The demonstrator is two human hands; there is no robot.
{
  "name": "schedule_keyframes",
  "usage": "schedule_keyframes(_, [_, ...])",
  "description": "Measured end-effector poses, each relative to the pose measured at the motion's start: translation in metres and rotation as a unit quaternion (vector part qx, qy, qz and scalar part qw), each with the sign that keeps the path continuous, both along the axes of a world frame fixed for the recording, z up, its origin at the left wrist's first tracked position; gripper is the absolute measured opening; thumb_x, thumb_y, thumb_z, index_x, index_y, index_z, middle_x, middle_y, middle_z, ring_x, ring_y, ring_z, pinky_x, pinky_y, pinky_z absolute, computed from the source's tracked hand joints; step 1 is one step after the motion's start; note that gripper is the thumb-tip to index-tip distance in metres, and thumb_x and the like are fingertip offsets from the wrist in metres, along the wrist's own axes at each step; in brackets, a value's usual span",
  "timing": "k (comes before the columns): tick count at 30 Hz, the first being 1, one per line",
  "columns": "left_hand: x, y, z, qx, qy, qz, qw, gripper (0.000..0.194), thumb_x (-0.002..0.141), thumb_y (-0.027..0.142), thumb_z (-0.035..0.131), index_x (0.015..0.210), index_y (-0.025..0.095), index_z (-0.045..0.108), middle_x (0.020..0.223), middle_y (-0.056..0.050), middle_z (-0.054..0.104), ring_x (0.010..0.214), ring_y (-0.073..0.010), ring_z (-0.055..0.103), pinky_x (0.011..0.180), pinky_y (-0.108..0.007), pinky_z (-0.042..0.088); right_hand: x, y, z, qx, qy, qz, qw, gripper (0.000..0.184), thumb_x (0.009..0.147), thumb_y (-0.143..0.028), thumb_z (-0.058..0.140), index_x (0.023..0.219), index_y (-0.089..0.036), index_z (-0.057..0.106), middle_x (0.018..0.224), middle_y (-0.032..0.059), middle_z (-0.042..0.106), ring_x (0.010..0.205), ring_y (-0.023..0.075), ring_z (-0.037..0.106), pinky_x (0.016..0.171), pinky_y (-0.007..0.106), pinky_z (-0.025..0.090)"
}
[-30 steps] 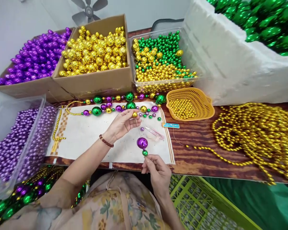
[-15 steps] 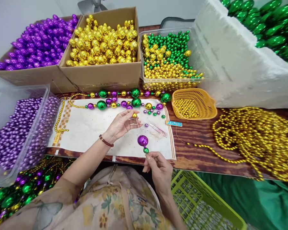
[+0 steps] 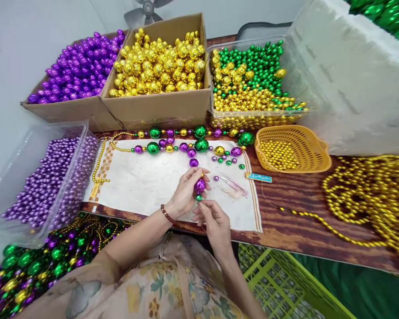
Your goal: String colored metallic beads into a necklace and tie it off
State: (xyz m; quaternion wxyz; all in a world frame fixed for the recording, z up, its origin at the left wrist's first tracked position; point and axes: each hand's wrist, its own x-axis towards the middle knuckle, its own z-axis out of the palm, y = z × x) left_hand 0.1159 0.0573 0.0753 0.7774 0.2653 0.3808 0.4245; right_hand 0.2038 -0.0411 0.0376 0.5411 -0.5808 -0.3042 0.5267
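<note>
Left hand [image 3: 187, 193] and right hand [image 3: 214, 221] are pinching a beaded strand [image 3: 199, 186] over a towel [image 3: 136, 181] on the wood-grain desk [image 3: 279, 235], gray fan [image 3: 148, 8] beyond.

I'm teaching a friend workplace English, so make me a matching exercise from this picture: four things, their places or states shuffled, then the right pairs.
Things
1. Left hand
2. Bracelet
3. Orange basket
4. Lime-green crate

Places or states
A. Contains small gold beads
B. Lower than the front edge of the table
C. Fingers around a large purple bead
D. Worn around the left arm

Right pairs: 1-C, 2-D, 3-A, 4-B
</note>
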Motion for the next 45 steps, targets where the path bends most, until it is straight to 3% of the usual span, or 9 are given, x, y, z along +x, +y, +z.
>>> schedule_keyframes(4, [-0.005,0.0,0.005,0.045,0.129,-0.134,0.982,0.027,0.084,0.042,0.067,0.086,0.015,0.064,0.067,0.004,0.054,0.046,-0.0045,0.049,0.036,-0.015,0.021,0.026,0.01,0.001,0.049,-0.129,-0.047,0.989,0.034,0.087,-0.048,0.066,0.1,-0.018,0.074,0.092,0.0064,0.071,0.069,0.0151,0.063,0.056,0.026,0.048])
schedule_keyframes(8, [-0.009,-0.005,0.011,0.103,0.201,-0.313,0.922,0.023,0.087,0.034,0.059,0.077,0.014,0.062,0.065,0.003,0.055,0.047,-0.0044,0.051,0.04,-0.016,0.03,0.049,0.024,0.009,0.08,-0.046,-0.093,0.991,0.022,0.075,-0.039,0.079,0.081,-0.018,0.075,0.074,0.001,0.064,0.058,0.0094,0.048,0.051,0.023,0.039])
schedule_keyframes(12, [-0.015,-0.009,0.013,0.124,0.207,-0.363,0.9,0.016,0.088,0.022,0.054,0.079,0.013,0.064,0.064,0.003,0.054,0.051,-0.0047,0.051,0.049,-0.016,0.04,0.061,0.027,0.014,0.074,0.114,-0.232,0.963,0.03,0.066,-0.04,0.086,0.071,-0.018,0.065,0.067,-0.0034,0.061,0.049,0.0064,0.047,0.042,0.017,0.031])
schedule_keyframes(18, [-0.027,-0.005,0.014,0.156,0.199,-0.376,0.891,0.018,0.089,0.028,0.056,0.079,0.014,0.062,0.066,0.003,0.053,0.056,-0.0067,0.05,0.054,-0.018,0.044,0.036,0.017,0.016,0.034,0.146,-0.092,0.984,0.037,0.064,-0.04,0.09,0.079,-0.017,0.065,0.081,0.0025,0.07,0.051,0.0091,0.058,0.043,0.019,0.041])
schedule_keyframes(22, [-0.062,0.007,0.018,0.248,0.274,-0.44,0.818,0.021,0.09,0.032,0.056,0.083,0.015,0.066,0.07,0.0,0.059,0.06,-0.0092,0.054,0.057,-0.02,0.044,0.061,0.011,0.026,0.029,0.194,-0.128,0.972,0.04,0.066,-0.044,0.086,0.082,-0.022,0.057,0.072,-0.0024,0.064,0.047,0.0097,0.053,0.041,0.02,0.037])
schedule_keyframes(25, [-0.11,0.022,0.016,0.392,0.457,-0.372,0.706,0.02,0.091,0.031,0.057,0.086,0.018,0.071,0.082,-0.004,0.068,0.074,-0.0129,0.06,0.07,-0.023,0.045,0.109,-0.005,0.035,0.052,0.146,-0.205,0.966,0.034,0.068,-0.04,0.085,0.079,-0.026,0.056,0.058,-0.0067,0.045,0.046,0.0099,0.042,0.043,0.023,0.033])
schedule_keyframes(28, [-0.162,0.039,0.009,0.444,0.628,-0.326,0.551,0.026,0.096,0.033,0.051,0.098,0.02,0.073,0.093,-0.003,0.069,0.081,-0.0146,0.062,0.075,-0.024,0.044,0.152,-0.033,0.039,0.066,0.051,-0.319,0.944,0.03,0.068,-0.039,0.084,0.072,-0.028,0.057,0.057,-0.0045,0.036,0.048,0.0123,0.034,0.047,0.029,0.027])
schedule_keyframes(35, [-0.237,0.051,-0.019,0.466,0.666,-0.28,0.511,0.037,0.102,0.04,0.041,0.115,0.021,0.07,0.109,-0.005,0.066,0.098,-0.0213,0.064,0.082,-0.03,0.05,0.192,-0.084,0.037,0.056,-0.046,-0.507,0.859,0.026,0.052,-0.039,0.083,0.063,-0.031,0.061,0.06,0.0011,0.041,0.054,0.017,0.035,0.055,0.036,0.022])
schedule_keyframes(45, [-0.246,0.037,-0.047,0.512,0.658,-0.22,0.507,0.038,0.098,0.041,0.046,0.119,0.021,0.07,0.115,-0.013,0.067,0.108,-0.0283,0.063,0.099,-0.045,0.051,0.251,-0.118,0.05,0.095,-0.085,-0.658,0.742,0.011,0.051,-0.033,0.065,0.059,-0.031,0.057,0.051,-0.0004,0.038,0.045,0.0119,0.03,0.053,0.035,0.015])
